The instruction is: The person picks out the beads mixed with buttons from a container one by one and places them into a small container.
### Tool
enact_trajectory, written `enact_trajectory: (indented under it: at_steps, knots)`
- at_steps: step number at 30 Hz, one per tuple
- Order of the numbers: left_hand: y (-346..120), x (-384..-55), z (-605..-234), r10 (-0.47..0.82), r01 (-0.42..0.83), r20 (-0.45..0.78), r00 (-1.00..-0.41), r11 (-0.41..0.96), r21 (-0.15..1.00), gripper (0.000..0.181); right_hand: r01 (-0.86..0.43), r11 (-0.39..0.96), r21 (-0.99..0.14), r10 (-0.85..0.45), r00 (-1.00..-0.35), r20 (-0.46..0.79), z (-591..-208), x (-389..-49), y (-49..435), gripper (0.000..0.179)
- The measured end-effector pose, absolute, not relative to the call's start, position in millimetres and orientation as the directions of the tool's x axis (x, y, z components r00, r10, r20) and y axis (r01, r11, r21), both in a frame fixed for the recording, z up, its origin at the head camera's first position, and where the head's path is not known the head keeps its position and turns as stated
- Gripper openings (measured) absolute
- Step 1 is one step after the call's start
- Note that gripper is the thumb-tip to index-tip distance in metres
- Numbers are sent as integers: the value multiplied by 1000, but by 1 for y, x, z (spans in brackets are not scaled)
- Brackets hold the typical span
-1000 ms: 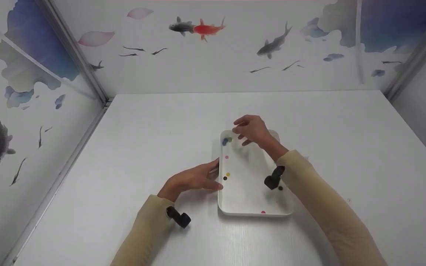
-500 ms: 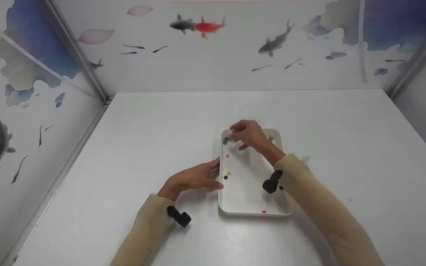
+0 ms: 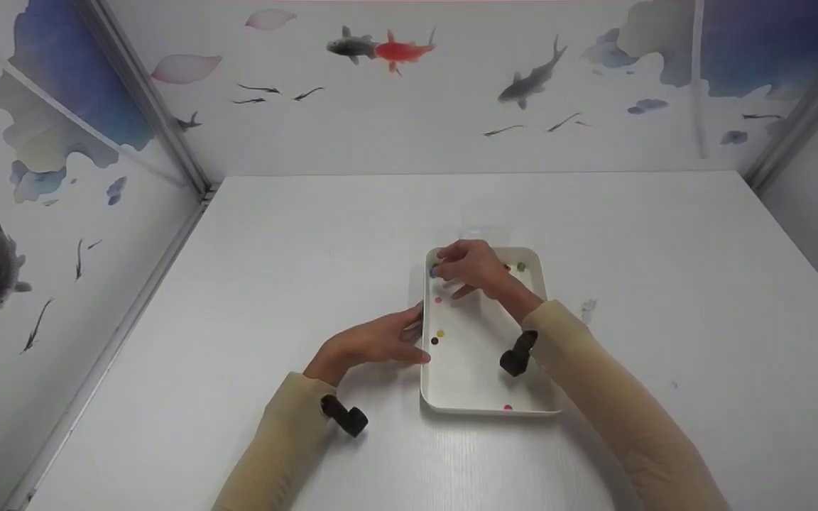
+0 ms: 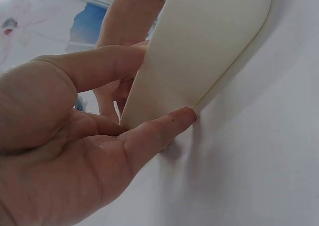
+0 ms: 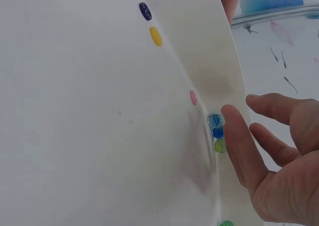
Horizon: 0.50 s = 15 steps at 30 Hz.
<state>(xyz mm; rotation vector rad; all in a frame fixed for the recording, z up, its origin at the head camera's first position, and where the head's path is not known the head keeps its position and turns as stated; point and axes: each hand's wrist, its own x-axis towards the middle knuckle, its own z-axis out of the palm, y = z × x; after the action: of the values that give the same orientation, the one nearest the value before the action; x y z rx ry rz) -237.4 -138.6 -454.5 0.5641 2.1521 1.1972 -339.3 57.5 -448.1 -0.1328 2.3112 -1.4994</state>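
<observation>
The white tray [image 3: 480,348] lies lengthwise in front of me. My left hand [image 3: 373,341] touches its left side, with the thumb [image 4: 109,66] at the rim and another finger [image 4: 154,136] along the outer wall's lower edge. Over the far left corner is my right hand [image 3: 473,266], its fingers spread and loosely bent. In the right wrist view a finger [image 5: 244,151] is right beside a blue glass marble [image 5: 215,120], a darker blue one [image 5: 218,132] and a green one [image 5: 221,145]. A pink button [image 5: 193,97], a yellow button [image 5: 156,36] and a dark button [image 5: 145,11] lie along that wall.
A green marble [image 3: 521,267] sits at the tray's far right corner, with a pink piece [image 3: 508,407] at the near edge. Clear plastic scraps [image 3: 588,309] lie on the white table [image 3: 309,234] to the right. A printed wall [image 3: 409,135] closes off the back.
My right hand has moved left and slightly nearer, down to the marbles in the far left corner. The green marble at the far right has come into view. My left hand stays put.
</observation>
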Motion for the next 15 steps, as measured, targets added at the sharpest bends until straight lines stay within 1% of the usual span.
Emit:
enact_trajectory:
  at_steps: [6, 12, 15]
  knots:
    - [-139, -237, -455, 613, 83, -297, -732, 513, 854, 97, 121, 423, -898, -281, -925, -257, -451, -338, 54, 38]
    - [-140, -238, -455, 662, 85, -260, -703, 440, 894, 98, 144, 371, -917, -289, -921, -261, -454, -341, 53, 38]
    - [-140, -238, -455, 656, 92, -261, -708, 452, 887, 98, 155, 365, -918, -288, -919, -270, -456, -343, 53, 38]
